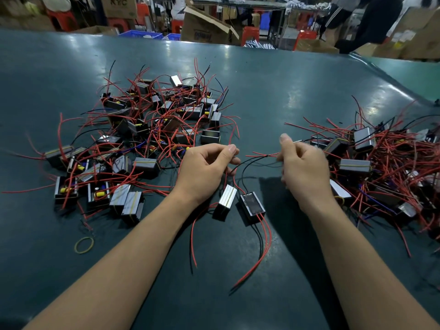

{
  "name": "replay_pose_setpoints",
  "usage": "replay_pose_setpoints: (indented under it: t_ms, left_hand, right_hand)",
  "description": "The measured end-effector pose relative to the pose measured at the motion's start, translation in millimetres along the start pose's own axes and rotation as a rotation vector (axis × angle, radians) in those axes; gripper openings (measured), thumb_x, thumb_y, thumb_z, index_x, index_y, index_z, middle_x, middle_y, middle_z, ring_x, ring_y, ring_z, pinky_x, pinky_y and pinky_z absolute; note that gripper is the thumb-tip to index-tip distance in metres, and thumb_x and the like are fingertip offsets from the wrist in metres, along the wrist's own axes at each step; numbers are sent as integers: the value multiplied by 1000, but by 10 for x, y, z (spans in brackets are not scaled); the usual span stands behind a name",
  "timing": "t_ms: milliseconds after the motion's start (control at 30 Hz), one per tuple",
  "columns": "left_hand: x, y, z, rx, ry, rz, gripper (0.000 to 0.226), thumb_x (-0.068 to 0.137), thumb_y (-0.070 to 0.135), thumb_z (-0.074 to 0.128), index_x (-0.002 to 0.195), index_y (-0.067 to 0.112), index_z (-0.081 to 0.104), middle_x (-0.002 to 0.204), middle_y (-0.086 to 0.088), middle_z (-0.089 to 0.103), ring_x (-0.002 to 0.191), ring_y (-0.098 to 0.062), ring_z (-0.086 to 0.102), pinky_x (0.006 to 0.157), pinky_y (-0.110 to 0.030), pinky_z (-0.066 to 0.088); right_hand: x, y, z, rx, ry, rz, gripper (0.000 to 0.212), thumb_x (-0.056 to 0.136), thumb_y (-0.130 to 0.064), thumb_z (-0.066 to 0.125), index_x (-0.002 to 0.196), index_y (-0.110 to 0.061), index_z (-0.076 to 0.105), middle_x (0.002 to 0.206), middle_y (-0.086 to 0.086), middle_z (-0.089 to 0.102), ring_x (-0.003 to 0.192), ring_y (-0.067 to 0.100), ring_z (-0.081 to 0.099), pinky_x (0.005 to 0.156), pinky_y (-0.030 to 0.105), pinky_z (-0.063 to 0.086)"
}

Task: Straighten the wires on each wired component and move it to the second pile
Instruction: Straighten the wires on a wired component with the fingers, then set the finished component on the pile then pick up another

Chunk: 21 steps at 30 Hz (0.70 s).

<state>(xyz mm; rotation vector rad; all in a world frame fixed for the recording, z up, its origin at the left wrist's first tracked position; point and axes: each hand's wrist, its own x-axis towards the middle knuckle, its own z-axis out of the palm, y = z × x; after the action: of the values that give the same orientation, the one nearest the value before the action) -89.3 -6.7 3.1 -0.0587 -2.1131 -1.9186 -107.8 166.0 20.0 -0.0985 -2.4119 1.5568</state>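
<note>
Head view: two hands, left hand [206, 166] and right hand [301, 166], pinch wires [258, 159]; two components [238, 204] below.

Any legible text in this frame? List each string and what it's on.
"KYC": printed on the cardboard box at top left, behind the table.
Dark print on the open cardboard box at top centre: too blurred to read.
Wired components on the table: no readable markings.

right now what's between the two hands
In the head view, thin red and black wires span the gap between the left hand and right hand; below lies bare green table.
</note>
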Motion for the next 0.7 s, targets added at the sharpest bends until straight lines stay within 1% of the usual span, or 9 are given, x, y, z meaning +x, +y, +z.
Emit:
replay_pose_setpoints:
  t_ms: [67, 133, 200, 267, 333, 400, 500, 567, 700]
  left_hand:
    - [12, -7, -10, 12, 24, -4, 16, 95, 14, 62, 95, 1, 72, 77, -8, 73, 54, -12, 65, 59, -22, 54]
    - [16, -17, -8, 24, 53, 8, 14, 94, 13, 62, 97, 3, 71, 73, -3, 72, 54, -7, 63, 57, -20, 52]
    - [19, -26, 0, 52, 69, 25, 12, 94, 12, 63, 97, 5, 71, 70, 1, 70, 54, -3, 61, 58, -18, 50]
    - [19, -29, 4, 59, 68, 26, 12, 94, 13, 63, 96, 6, 72, 68, 2, 70, 53, -3, 60, 57, -16, 48]
    - [16, -36, 4, 73, 68, 28, 12, 94, 15, 63, 95, 7, 72, 67, 4, 70, 53, -4, 60, 57, -18, 49]
    - [15, -46, 7, 110, 67, 37, 11, 93, 19, 64, 93, 12, 73, 65, 5, 71, 55, -8, 60, 60, -26, 52]
    - [1, -58, 21, 164, 58, 77, 10, 94, 21, 63, 94, 16, 72, 66, 6, 70, 57, -4, 62, 63, -25, 50]
    - [-15, -67, 26, 221, 63, 127, 10, 95, 22, 62, 95, 18, 71, 67, 7, 71, 62, -4, 65, 64, -26, 53]
    - [-40, -89, 26, 273, 36, 170, 13, 96, 27, 59, 99, 21, 70, 69, 6, 70, 65, -16, 69, 70, -41, 58]
  right_hand:
    - [-46, -53, 9, 0, 13, -198, 47, 94, -44, 57, 67, -5, 58, 52, -4, 50, 53, 29, 49, 59, 41, 48]
    - [-128, -99, 58, -31, -167, -335, 38, 88, -42, 67, 66, -11, 60, 49, -10, 48, 48, 10, 44, 52, 31, 43]
    - [-212, -100, 126, -260, -359, -394, 30, 82, -43, 72, 69, -18, 62, 52, -11, 51, 50, 3, 45, 51, 24, 37]
    - [-236, -80, 151, -435, -439, -366, 27, 82, -47, 71, 70, -24, 63, 55, -11, 53, 54, 2, 47, 54, 24, 34]
    - [-211, -76, 117, -431, -467, -299, 30, 84, -47, 69, 65, -25, 63, 52, -12, 53, 52, 1, 48, 50, 19, 32]
    - [-188, -78, 79, -430, -523, -254, 32, 88, -44, 67, 66, -21, 65, 51, -16, 56, 50, 0, 49, 48, 15, 32]
    - [-179, -95, 25, -454, -618, -257, 22, 89, -39, 65, 74, -23, 70, 65, -8, 65, 60, 5, 54, 59, 27, 44]
    - [-192, -121, -1, -466, -643, -266, 19, 88, -40, 66, 84, -23, 75, 70, -4, 65, 63, 8, 54, 61, 30, 46]
    - [-203, -161, -4, -467, -612, -264, 14, 86, -35, 70, 74, -27, 72, 54, -10, 57, 49, 1, 49, 50, 20, 35]
